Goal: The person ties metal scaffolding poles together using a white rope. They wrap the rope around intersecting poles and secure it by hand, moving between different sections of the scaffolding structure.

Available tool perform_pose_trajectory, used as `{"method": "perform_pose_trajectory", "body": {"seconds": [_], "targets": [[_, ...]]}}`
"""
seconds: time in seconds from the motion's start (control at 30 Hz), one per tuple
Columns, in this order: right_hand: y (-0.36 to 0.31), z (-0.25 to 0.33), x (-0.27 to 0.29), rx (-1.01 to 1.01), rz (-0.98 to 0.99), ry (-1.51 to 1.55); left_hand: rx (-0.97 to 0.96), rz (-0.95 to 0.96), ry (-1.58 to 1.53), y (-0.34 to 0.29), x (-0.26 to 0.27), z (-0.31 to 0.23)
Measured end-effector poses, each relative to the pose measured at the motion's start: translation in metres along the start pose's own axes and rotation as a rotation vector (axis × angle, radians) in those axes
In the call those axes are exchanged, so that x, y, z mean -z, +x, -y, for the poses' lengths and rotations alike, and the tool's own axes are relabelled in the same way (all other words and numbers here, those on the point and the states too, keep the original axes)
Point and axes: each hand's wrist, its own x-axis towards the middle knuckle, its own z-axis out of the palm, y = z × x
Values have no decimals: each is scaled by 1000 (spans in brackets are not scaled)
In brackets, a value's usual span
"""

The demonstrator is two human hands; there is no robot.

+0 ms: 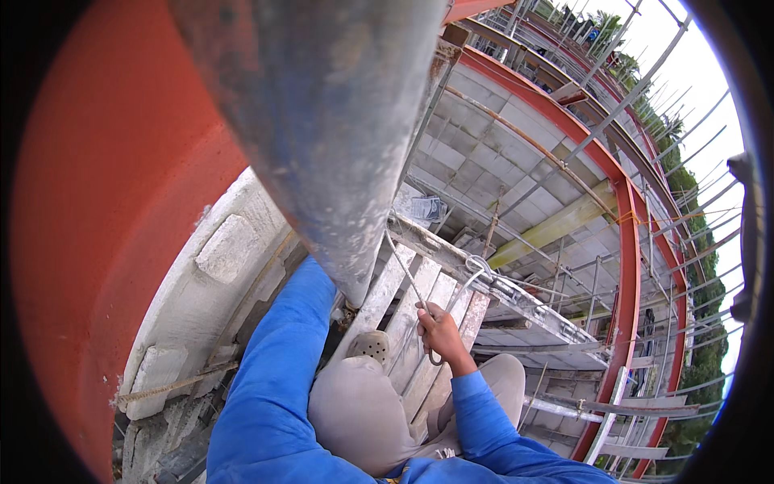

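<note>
My right hand [438,329] is closed around a thin grey rope [409,273] above the planks. One length of it runs up to the platform's far edge, and a small loop hangs below my fist. Another stretch leads to a loose coil [477,264] on the edge beam. Directly before me stands a thick, scuffed grey metal pipe [330,121]. My left arm [282,347], in a blue sleeve, reaches behind this pipe, which hides my left hand and whatever it touches.
Beneath me is a platform of whitish, spattered planks [403,294] with gaps between them. A large red steel beam [97,202] fills the left side, beside a rough concrete edge [218,258]. Past the platform are block walls [508,121], red steel frames [625,266] and scaffold tubes over a drop.
</note>
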Motion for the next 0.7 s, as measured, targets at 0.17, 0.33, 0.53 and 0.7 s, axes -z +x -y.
{"method": "perform_pose_trajectory", "body": {"seconds": [0.17,0.33,0.53,0.7], "targets": [[-3,7,-3,31,49,1,-19,-67,-77,23,27,-4],[18,21,-7,35,13,-74,-153,-181,-136,-25,-1,-12],[67,1,-36,157,-61,-68,-129,-46,159,-40,-6,-34],[103,4,-59,155,-74,144,-268,-117,397,-41,-7,-29]]}}
